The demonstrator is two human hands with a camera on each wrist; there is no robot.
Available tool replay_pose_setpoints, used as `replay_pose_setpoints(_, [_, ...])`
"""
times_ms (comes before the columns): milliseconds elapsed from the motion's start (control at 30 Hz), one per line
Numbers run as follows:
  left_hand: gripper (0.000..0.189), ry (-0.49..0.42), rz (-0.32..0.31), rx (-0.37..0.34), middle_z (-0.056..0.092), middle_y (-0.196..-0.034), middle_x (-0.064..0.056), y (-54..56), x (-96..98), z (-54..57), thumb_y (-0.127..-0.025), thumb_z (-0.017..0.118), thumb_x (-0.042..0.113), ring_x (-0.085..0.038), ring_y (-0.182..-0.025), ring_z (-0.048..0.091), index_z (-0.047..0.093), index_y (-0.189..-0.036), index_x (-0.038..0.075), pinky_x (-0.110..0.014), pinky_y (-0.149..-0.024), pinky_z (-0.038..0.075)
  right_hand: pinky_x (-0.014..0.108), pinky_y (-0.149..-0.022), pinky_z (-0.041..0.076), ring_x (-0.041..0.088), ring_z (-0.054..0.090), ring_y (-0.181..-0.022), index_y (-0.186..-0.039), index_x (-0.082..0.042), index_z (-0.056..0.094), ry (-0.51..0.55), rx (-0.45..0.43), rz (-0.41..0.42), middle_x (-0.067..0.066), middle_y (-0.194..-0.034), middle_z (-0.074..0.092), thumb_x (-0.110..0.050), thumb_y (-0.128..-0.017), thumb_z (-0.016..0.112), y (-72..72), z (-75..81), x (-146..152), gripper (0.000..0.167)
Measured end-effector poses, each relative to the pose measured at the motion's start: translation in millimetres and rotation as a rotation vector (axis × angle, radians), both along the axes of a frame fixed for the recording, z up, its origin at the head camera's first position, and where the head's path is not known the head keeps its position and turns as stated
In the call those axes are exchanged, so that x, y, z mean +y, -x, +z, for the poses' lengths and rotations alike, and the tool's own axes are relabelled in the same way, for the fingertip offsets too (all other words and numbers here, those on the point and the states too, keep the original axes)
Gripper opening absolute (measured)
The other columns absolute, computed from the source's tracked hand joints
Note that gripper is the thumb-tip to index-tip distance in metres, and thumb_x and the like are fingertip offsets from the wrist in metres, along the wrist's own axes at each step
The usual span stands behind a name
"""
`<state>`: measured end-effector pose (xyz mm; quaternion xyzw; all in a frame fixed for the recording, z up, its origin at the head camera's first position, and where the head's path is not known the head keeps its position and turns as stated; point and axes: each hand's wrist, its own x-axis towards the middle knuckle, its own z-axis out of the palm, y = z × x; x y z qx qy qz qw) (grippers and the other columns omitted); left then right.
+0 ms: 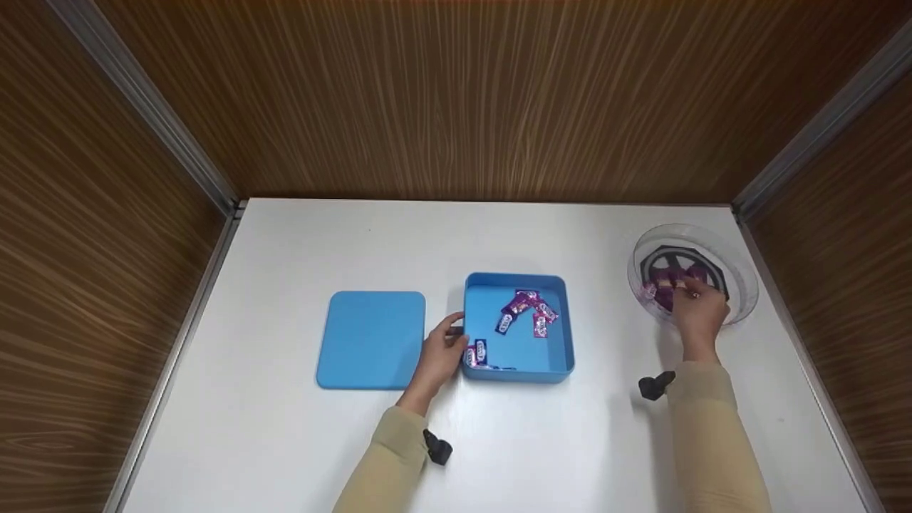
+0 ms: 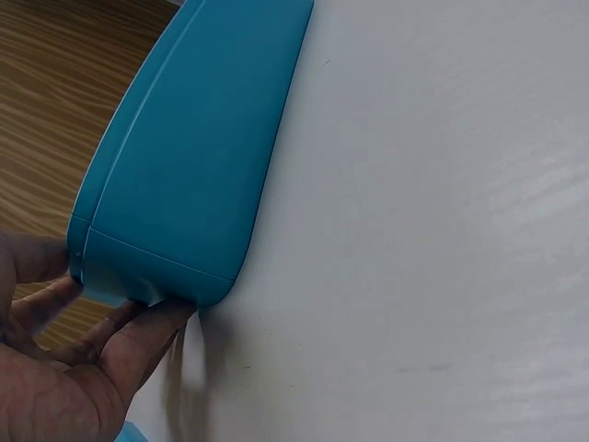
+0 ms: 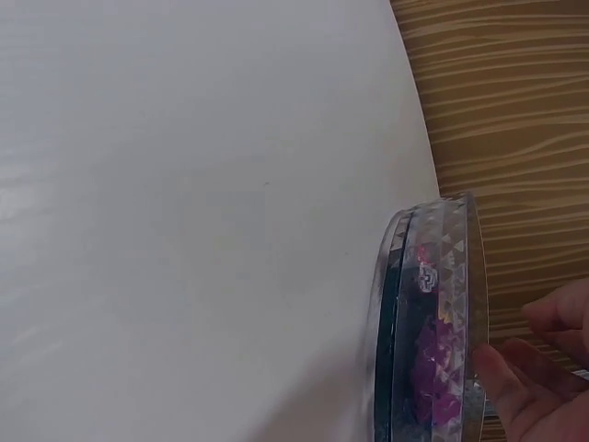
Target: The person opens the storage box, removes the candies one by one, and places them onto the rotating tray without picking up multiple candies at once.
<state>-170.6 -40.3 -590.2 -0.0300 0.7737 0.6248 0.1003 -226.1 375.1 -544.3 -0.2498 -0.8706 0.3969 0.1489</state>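
Note:
A square blue box stands mid-table, with several small purple and pink wrapped candies inside, some gathered in its front-left corner. My left hand rests its fingers and thumb against the outside of the box's left wall; the left wrist view shows the fingertips on that wall. To the right stands a clear round bowl with several purple candies in it. Over its near rim reaches my right hand, fingers bent inward. It seems to pinch a small wrapped candy, mostly hidden by the fingers.
Left of the box lies a flat blue lid. The white table is bounded by wood-grain panels at the back and both sides. The bowl stands close to the right panel.

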Motion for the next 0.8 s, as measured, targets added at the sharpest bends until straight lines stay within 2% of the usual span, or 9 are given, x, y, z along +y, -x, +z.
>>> replay_pose_setpoints(133, [0.044,0.001,0.002,-0.001,0.059,-0.121,-0.022,0.3,0.3,-0.7,-0.099,0.055,0.006,-0.031,-0.113,0.06,0.049,-0.143,0.007,-0.042,-0.093,0.049,0.026,-0.08,0.045,0.031,0.061,-0.109,-0.124,0.002,0.066,-0.035,0.012,0.007,0.021,-0.122,0.064,-0.005,-0.093,0.053,-1.7,0.8,-2,0.034])
replay_pose_setpoints(200, [0.044,0.001,0.002,0.0,0.059,-0.12,-0.022,0.5,0.5,-0.9,-0.099,0.056,0.006,-0.031,-0.112,0.06,0.049,-0.143,0.006,-0.042,-0.092,0.05,0.023,-0.077,0.044,0.03,0.063,-0.105,-0.123,0.001,0.067,-0.047,0.029,0.015,0.02,-0.118,0.066,-0.006,-0.093,0.055,-2.6,0.9,-4,0.033])
replay_pose_setpoints(333, [0.045,-0.002,-0.001,-0.011,0.058,-0.122,-0.021,-0.4,0.0,-1.7,-0.099,0.056,0.007,-0.03,-0.113,0.06,0.049,-0.144,0.008,-0.041,-0.092,0.05,0.024,-0.08,0.045,0.029,0.064,-0.102,-0.121,0.003,0.068,-0.058,0.069,0.059,0.022,-0.112,0.068,-0.006,-0.093,0.059,-4.3,2.9,-11,0.03])
replay_pose_setpoints(533, [0.045,-0.003,-0.002,-0.03,0.057,-0.124,-0.019,-1.2,-0.7,-1.3,-0.1,0.055,0.009,-0.03,-0.115,0.059,0.048,-0.144,0.01,-0.041,-0.094,0.049,0.025,-0.075,0.041,0.027,0.064,-0.086,-0.11,0.004,0.072,-0.126,0.201,0.121,0.021,-0.097,0.071,-0.001,-0.089,0.061,-4.5,4.4,-34,0.024])
replay_pose_setpoints(667, [0.045,0.003,-0.001,-0.032,0.057,-0.124,-0.018,-1.4,-0.8,-0.4,-0.1,0.055,0.009,-0.03,-0.116,0.058,0.048,-0.144,0.011,-0.041,-0.094,0.049,0.025,-0.073,0.042,0.029,0.064,-0.086,-0.107,0.004,0.072,-0.161,0.262,0.186,0.021,-0.097,0.07,0.002,-0.085,0.063,-7.4,6.1,-53,0.023])
replay_pose_setpoints(800, [0.045,0.008,-0.003,-0.031,0.057,-0.124,-0.017,-2.0,-0.6,-0.2,-0.1,0.055,0.009,-0.031,-0.117,0.058,0.048,-0.144,0.011,-0.041,-0.095,0.049,0.023,-0.071,0.05,0.031,0.065,-0.09,-0.106,0.005,0.072,-0.156,0.3,0.284,0.02,-0.1,0.068,0.005,-0.084,0.065,-12.2,8.8,-73,0.023])
